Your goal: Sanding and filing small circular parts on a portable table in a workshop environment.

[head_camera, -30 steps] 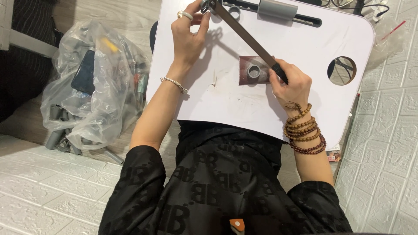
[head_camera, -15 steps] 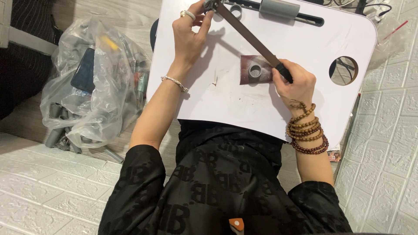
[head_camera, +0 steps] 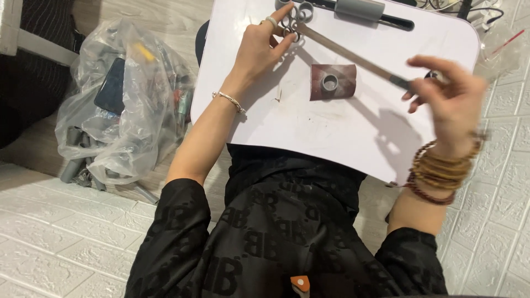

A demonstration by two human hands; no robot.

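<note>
I see my left hand at the far edge of the white lap desk, its fingers pinched together on a small cluster of grey rings, pinning them so the long flat file has something steady to bear on. The file runs slantwise from those rings toward my right hand, which hovers above the desk's right side with fingers spread apart; I cannot tell whether they touch the file's dark handle. Between the hands a brown sandpaper square lies flat with a grey ring on it. A grey roller sits at the far edge, and a clear plastic bag of parts rests on the floor to the left.
</note>
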